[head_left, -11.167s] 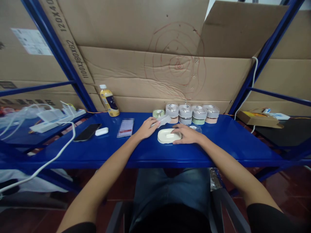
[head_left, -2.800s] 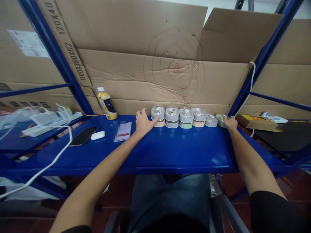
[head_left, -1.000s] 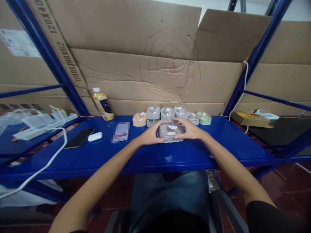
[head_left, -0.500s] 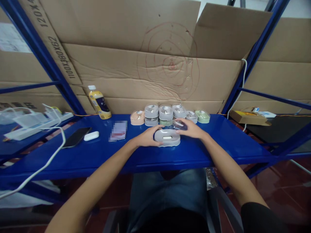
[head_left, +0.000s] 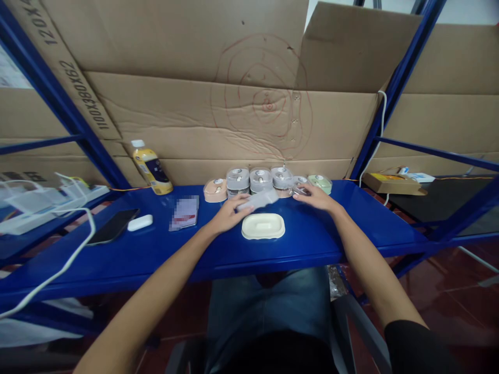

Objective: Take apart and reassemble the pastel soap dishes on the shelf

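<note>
My left hand (head_left: 228,217) is shut on a clear plastic strip (head_left: 257,200), which angles up and to the right from the fingers. My right hand (head_left: 316,197) reaches to the back of the shelf, its fingertips at a small grey-lidded round container (head_left: 300,184); a glint under them might be clear plastic, but I cannot tell. Between my hands, a cream oval soap dish (head_left: 263,226) lies on the blue metal shelf (head_left: 351,228), touched by neither hand. Behind it stand a peach container (head_left: 215,190), several grey-topped stacked containers (head_left: 261,180) and a green one (head_left: 319,183).
A yellow-labelled bottle (head_left: 150,174) stands back left. Further left lie a blurred card (head_left: 183,213), a white earbud case (head_left: 139,222), a black phone (head_left: 113,226) and a white power strip (head_left: 39,205). Corrugated cardboard (head_left: 156,114) backs the shelf.
Both hands have left the oval piece, which shows a bare cream surface instead of its grey top. My left hand has a clear strip, and my right hand has moved back and right.
</note>
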Demonstrator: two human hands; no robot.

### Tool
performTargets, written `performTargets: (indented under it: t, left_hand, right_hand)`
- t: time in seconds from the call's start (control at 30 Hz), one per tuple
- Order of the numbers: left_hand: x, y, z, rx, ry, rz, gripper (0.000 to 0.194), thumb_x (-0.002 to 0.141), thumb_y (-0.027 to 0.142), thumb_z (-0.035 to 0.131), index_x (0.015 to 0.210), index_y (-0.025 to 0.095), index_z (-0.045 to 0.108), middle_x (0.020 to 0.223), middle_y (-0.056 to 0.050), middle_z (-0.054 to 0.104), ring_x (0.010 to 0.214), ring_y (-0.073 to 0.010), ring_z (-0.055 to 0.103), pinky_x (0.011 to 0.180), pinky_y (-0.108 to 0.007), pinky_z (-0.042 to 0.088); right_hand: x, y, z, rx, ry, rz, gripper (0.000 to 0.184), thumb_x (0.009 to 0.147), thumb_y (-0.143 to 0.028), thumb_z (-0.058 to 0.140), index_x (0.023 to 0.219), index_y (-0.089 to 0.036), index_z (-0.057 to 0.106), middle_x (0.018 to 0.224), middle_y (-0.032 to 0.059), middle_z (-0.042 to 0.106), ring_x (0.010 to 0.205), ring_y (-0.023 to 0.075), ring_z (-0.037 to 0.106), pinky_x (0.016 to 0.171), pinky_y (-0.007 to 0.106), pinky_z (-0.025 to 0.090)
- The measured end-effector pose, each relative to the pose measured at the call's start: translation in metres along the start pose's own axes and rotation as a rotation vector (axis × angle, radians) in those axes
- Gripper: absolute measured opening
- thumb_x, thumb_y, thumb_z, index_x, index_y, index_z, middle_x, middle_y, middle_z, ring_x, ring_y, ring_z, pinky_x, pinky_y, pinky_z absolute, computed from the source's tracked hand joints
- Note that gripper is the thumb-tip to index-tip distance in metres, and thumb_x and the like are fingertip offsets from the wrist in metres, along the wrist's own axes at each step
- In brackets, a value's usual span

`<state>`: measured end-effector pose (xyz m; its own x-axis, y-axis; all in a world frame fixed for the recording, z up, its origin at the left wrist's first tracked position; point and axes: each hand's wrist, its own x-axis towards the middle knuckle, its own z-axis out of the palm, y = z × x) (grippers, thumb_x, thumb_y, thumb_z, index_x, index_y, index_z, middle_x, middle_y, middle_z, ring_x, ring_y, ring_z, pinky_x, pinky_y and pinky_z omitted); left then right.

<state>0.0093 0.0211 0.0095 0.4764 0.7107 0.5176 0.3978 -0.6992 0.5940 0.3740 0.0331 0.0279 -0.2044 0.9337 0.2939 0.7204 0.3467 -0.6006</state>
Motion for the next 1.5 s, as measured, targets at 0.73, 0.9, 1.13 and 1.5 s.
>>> performTargets:
  t: [0.73,0.9,1.13,1.5]
  left_hand:
    - [-0.011,0.02,0.017,0.059,-0.235,-0.028,0.099,0.063,0.049,0.093,0.144,0.02,0.044,0.146,-0.019,0.057,0.137,-0.0401,0.056,0.115,-0.057,0.046]
    - [-0.012,0.019,0.029,-0.005,-0.208,-0.078,0.117,0.064,0.051,0.094,0.155,0.022,0.027,0.148,-0.02,0.057,0.139,-0.0411,0.056,0.114,-0.057,0.046]
    - [-0.012,0.02,0.036,0.026,-0.195,-0.108,0.124,0.068,0.059,0.091,0.163,0.025,0.02,0.149,-0.02,0.057,0.14,-0.0441,0.055,0.114,-0.061,0.045]
    - [-0.011,0.024,0.026,0.014,-0.26,-0.015,0.131,0.062,0.055,0.095,0.166,0.023,0.022,0.163,-0.02,0.045,0.147,-0.0448,0.047,0.119,-0.058,0.042]
  right_hand:
    - [-0.021,-0.066,0.038,-0.003,-0.095,-0.486,0.082,0.073,-0.064,0.086,0.14,-0.022,0.066,0.131,0.0128,0.072,0.12,0.0332,0.068,0.106,0.052,0.053]
    - [-0.026,-0.076,0.045,-0.106,-0.123,-0.47,0.089,0.071,-0.068,0.085,0.143,-0.02,0.064,0.13,0.0147,0.07,0.119,0.0345,0.067,0.105,0.052,0.053]
    - [-0.029,-0.081,0.05,-0.144,-0.161,-0.44,0.091,0.072,-0.07,0.084,0.147,-0.024,0.061,0.132,0.0144,0.069,0.12,0.0353,0.067,0.105,0.054,0.054]
    - [-0.032,-0.086,0.049,-0.178,-0.19,-0.365,0.098,0.069,-0.074,0.084,0.149,-0.024,0.059,0.136,0.0153,0.066,0.124,0.0373,0.064,0.104,0.054,0.053]
